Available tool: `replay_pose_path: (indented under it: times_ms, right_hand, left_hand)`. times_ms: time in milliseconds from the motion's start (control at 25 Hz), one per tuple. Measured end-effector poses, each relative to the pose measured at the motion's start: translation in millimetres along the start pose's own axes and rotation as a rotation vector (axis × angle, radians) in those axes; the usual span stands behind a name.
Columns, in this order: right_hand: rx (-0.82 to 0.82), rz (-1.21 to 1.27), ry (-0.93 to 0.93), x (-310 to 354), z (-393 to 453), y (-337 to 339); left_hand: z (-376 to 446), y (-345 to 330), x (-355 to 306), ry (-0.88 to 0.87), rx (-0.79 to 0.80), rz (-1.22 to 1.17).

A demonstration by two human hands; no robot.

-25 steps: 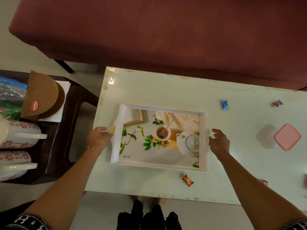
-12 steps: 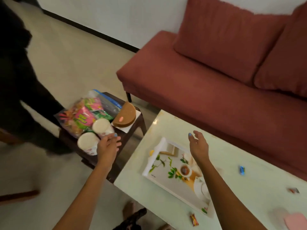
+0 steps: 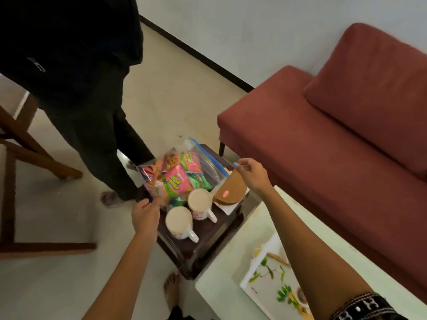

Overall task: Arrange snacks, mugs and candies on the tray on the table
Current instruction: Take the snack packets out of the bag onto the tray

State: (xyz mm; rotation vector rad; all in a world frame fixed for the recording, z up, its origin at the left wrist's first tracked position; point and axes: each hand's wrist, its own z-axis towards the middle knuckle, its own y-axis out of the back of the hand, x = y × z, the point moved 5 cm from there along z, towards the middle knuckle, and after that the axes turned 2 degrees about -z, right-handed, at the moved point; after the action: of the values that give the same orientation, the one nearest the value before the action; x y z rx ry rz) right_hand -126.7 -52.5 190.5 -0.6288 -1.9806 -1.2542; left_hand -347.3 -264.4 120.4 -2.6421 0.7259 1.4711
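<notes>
A clear zip bag of bright snack packets point(image 3: 182, 179) lies on the dark side table point(image 3: 203, 248). My left hand point(image 3: 145, 214) grips the bag's near-left corner. My right hand point(image 3: 250, 175) pinches its far-right edge by the blue zip strip. Two white mugs with red flowers point(image 3: 199, 202) point(image 3: 179, 222) stand upright just in front of the bag. A brown half-round pack point(image 3: 231, 191) rests on a white napkin under my right wrist. The white tray with a printed teapot picture point(image 3: 261, 282) sits on the pale table point(image 3: 221, 285), partly hidden by my right forearm.
A person in dark clothes point(image 3: 92, 112) stands close behind the side table, one foot near its far corner. A red sofa point(image 3: 323, 146) runs along the right. Wooden chair legs point(image 3: 34, 155) are at the left. My bare foot point(image 3: 172, 288) is beside the side table.
My hands left the tray's handles and went to the side table; both now hold the snack bag. My view swung left from the tray to the side table.
</notes>
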Motion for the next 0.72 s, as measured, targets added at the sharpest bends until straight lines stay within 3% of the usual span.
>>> replay_pose_path:
  times_ms: [280,440,600,720]
  right_hand:
    - [0.153,-0.239,-0.174,-13,129,-102]
    - [0.220,-0.229,-0.299,-32,156,-131]
    - [0.155,-0.237,-0.247,-19,166,-128]
    - [0.021,-0.091,-0.159,13,159,-93]
  left_hand:
    - [116,-27,16,0.187,-0.018,0.195]
    - [141,-43,23,0.243,0.072,0.114]
    - [145,-49,20,0.324,0.039,-0.041]
    - [145,-56,-13,0.208,-0.027,-0.082]
